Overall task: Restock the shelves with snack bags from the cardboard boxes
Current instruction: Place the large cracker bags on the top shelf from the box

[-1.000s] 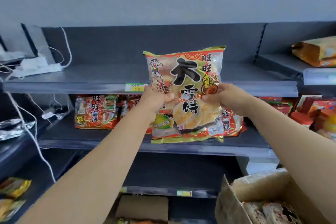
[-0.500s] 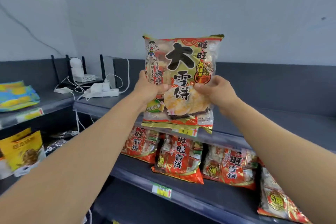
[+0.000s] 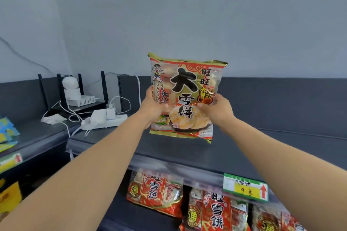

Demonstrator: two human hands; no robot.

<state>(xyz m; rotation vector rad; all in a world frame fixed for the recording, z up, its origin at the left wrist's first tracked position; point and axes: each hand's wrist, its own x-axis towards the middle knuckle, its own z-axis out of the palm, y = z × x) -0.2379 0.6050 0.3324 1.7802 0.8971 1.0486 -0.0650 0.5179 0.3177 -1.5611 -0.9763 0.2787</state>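
Note:
A large gold-and-red rice cracker bag (image 3: 185, 88) with big black characters stands upright over the dark grey top shelf (image 3: 244, 148), its bottom edge at or just above the shelf surface. My left hand (image 3: 153, 108) grips its left edge and my right hand (image 3: 217, 109) grips its right edge, thumbs on the front. Smaller red snack bags (image 3: 155, 193) line the shelf below. No cardboard box is in view.
A white power strip (image 3: 105, 121), chargers, a router and loose cables sit at the left end of the top shelf. A green-and-yellow price tag (image 3: 245, 189) hangs on the shelf's front rail. Blue-yellow packs (image 3: 7, 133) lie on the neighbouring shelf at far left.
Both hands have carried the bag forward and set it lower over the top shelf. The view has risen; the cardboard box seen a second ago has dropped out of sight.

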